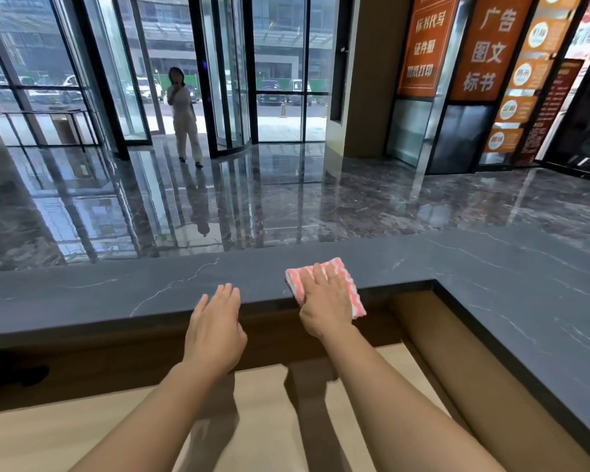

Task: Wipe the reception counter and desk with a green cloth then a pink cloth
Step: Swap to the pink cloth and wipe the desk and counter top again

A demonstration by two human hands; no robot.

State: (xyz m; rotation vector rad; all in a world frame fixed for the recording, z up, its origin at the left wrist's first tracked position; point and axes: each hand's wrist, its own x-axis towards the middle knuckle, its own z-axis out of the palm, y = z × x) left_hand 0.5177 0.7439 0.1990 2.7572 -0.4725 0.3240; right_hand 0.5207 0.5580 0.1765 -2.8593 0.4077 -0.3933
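A folded pink and white striped cloth (341,269) lies on the dark grey marble reception counter (116,294), partly hanging over its near edge. My right hand (326,301) lies flat on top of the cloth, palm down, pressing it to the counter. My left hand (215,332) hovers open at the counter's near edge, left of the cloth, fingers together and holding nothing. Below the counter runs the light wooden desk (65,437). No green cloth is in view.
The counter turns a corner and continues along the right side (525,318). A brown wooden panel (440,352) joins counter and desk. Beyond lies a glossy marble lobby floor (286,199), with a person (184,114) standing by the glass revolving door.
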